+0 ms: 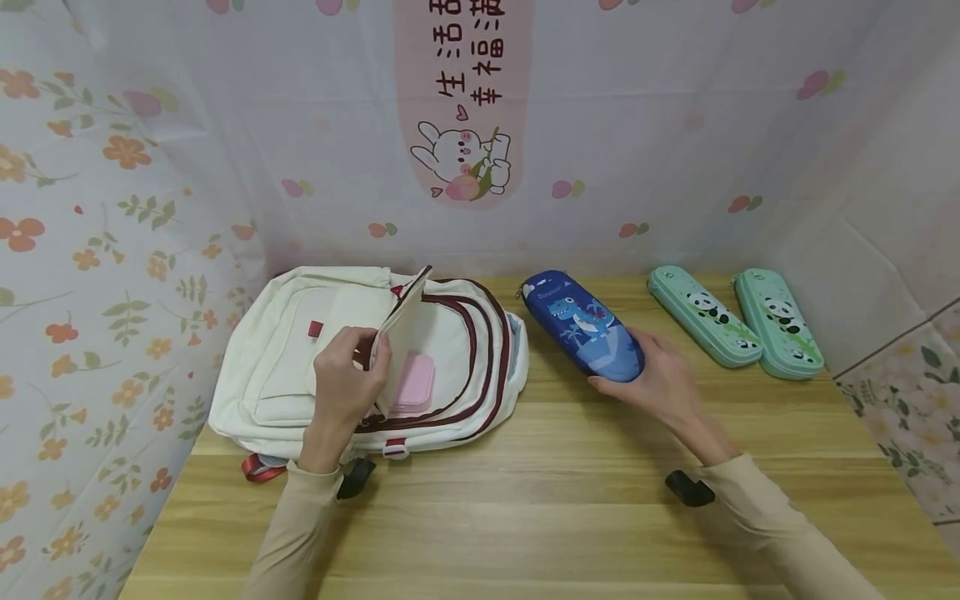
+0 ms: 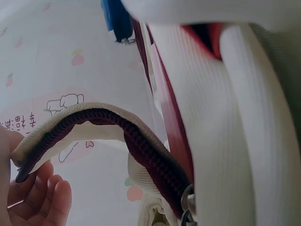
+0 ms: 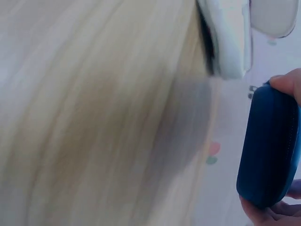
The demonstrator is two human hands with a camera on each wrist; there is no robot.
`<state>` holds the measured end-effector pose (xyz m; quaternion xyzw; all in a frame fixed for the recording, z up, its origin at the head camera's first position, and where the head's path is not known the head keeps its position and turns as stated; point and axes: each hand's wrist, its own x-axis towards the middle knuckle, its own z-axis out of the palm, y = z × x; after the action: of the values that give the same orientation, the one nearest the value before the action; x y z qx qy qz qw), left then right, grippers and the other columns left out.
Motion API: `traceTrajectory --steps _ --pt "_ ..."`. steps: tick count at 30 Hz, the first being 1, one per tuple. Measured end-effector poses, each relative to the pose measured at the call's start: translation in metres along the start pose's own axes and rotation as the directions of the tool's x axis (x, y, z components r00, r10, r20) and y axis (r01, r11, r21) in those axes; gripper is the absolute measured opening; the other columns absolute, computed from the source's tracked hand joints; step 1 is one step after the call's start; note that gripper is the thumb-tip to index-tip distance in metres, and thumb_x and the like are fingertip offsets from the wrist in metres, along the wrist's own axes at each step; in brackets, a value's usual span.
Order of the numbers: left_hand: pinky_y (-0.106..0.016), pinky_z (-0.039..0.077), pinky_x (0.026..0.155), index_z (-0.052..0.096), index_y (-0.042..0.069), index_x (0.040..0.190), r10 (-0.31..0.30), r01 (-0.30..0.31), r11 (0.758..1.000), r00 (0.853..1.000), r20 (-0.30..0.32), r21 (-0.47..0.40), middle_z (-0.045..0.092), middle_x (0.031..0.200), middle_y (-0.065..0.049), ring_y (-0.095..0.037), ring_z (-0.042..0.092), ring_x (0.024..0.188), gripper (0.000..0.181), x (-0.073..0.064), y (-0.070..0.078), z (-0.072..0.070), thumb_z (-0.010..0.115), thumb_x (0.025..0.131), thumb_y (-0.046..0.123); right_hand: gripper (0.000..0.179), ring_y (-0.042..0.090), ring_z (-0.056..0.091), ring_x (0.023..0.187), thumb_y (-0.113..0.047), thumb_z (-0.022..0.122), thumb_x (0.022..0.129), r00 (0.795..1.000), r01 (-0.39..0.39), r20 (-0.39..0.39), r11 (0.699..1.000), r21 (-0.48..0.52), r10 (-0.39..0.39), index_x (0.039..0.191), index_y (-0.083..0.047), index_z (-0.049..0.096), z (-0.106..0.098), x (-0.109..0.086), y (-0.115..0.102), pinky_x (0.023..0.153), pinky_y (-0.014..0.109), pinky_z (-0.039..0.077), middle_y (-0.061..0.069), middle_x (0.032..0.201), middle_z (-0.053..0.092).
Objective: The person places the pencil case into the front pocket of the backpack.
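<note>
The cream backpack [image 1: 288,367] lay near the far left corner of the tabletop [image 1: 525,500]. The grip of the left hand [image 1: 348,371] was pinched on its raised, zip-edged flap [image 1: 399,333], apparently soft and pliable. Near the middle of the far edge, the grip of the right hand [image 1: 663,383] was clamped around the near end of the blue case [image 1: 581,325], judged light, semi-rigid and smooth; its opposing long sides offered the securest hold. Two green cases [image 1: 705,317] lay near the far right corner.
</note>
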<state>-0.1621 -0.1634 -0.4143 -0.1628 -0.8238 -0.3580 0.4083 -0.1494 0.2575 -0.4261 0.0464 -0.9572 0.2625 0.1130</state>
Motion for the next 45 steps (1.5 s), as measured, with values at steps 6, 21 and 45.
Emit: traceTrajectory --steps 6,21,45 --pt "-0.029 0.046 0.053 0.070 -0.003 0.084 -0.001 0.001 1.000 1.000 0.000 -0.003 0.063 0.069 -0.012 -0.021 0.059 0.058 0.009 -0.001 0.000 0.000 0.069 0.085 0.005 0.103 0.045 0.055 0.117 -0.053 0.087 0.070 0.997 0.036 0.059 0.999 0.037 -0.039 0.146 0.002 0.046 0.005 0.007 -0.021 0.093 0.061 0.051 0.031 0.137 0.053" --pt "-0.036 0.046 0.054 0.068 -0.005 0.084 0.001 -0.001 1.000 1.000 0.010 -0.005 0.061 0.068 -0.014 -0.023 0.056 0.057 0.011 -0.001 0.000 -0.001 0.067 0.087 0.005 0.099 0.039 0.059 0.119 -0.052 0.088 0.067 0.958 0.203 0.192 0.976 0.080 -0.215 0.146 -0.004 0.051 0.031 0.028 -0.064 0.096 0.057 0.053 0.021 0.137 0.058" --pt "-0.031 0.044 0.054 0.069 -0.005 0.088 0.006 -0.006 1.000 1.000 -0.005 -0.004 0.063 0.072 -0.015 -0.021 0.057 0.059 0.008 -0.004 0.001 -0.001 0.069 0.087 0.003 0.098 0.039 0.057 0.126 -0.045 0.089 0.067 0.889 0.326 0.284 0.932 0.157 -0.359 0.146 -0.003 0.049 0.051 0.066 -0.095 0.103 0.056 0.049 0.022 0.142 0.055"
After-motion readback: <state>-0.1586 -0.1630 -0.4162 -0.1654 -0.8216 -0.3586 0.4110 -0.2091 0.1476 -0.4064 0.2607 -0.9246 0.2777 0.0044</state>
